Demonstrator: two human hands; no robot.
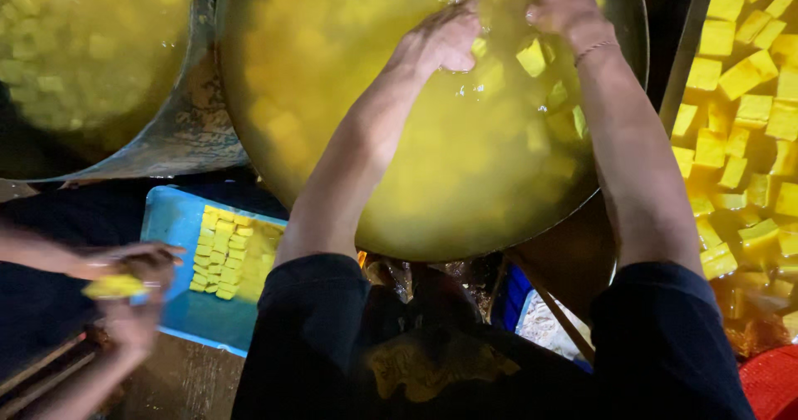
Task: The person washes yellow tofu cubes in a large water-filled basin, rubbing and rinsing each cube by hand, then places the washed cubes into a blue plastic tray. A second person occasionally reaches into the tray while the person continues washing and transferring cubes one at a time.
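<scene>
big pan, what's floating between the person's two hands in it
In the head view, yellow cubes float in the yellow liquid between the left hand and right hand.

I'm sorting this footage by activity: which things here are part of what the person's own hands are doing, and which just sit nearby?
In hand:
left hand
right hand
big pan of yellow liquid
yellow cubes in it

Nearby:
second pan
blue tray of cubes
heap of cubes at right
another person's hands
</scene>
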